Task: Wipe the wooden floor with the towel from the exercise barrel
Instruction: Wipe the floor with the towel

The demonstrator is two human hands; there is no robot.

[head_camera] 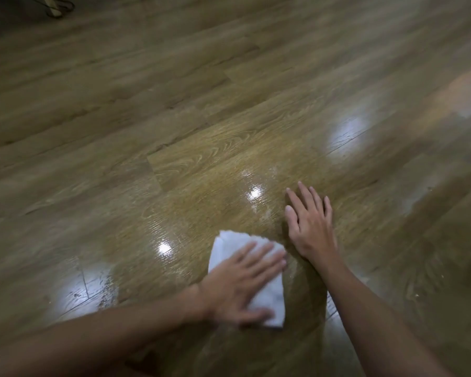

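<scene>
A folded white towel (271, 297) lies flat on the glossy wooden floor (201, 148) near the bottom middle of the view. My left hand (237, 287) presses down on it with straight, spread fingers and covers much of the cloth. My right hand (309, 221) rests flat on the bare floor just to the right of the towel and a little farther away, fingers straight and apart from the cloth. The hands and towel look slightly blurred.
Bright light reflections and pale smears (264, 210) show on the planks around the hands. A light wooden leg with a dark cable (55, 8) stands at the far top left. Planks stretch away on all sides.
</scene>
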